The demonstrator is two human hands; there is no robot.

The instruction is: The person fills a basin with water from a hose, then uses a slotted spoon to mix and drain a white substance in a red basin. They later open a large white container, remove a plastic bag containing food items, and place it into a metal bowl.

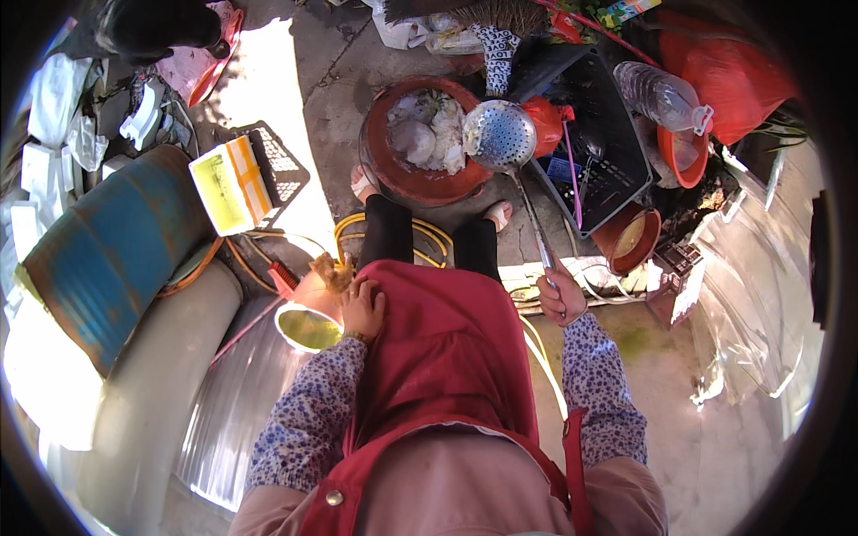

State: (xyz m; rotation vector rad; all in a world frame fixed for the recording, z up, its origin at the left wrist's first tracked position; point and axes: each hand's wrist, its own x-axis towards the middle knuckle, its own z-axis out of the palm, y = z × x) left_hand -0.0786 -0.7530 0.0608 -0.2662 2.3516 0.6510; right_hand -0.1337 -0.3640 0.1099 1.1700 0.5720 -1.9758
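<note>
My right hand point(562, 295) grips the long metal handle of a perforated skimmer point(499, 136). The skimmer's bowl, with pale residue on its left rim, hangs at the right edge of a reddish-brown basin point(402, 184). Inside that basin lies a whitish, lumpy mass point(422, 134), which I cannot identify. My left hand point(362, 308) rests on the red apron point(436, 335) over my thigh, with nothing seen in it. Close by its fingers are an orange-brown, ragged thing point(332, 273) and an orange pot point(310, 327) with a yellowish inside.
A black plastic crate point(623, 187) stands at the right, near a clear bottle point(663, 97) and a tilted brown pot point(637, 241). At the left are a foam box point(231, 185) and a rusty blue drum point(127, 234). A yellow hose point(429, 231) coils by my feet. A black animal point(154, 27) is top left.
</note>
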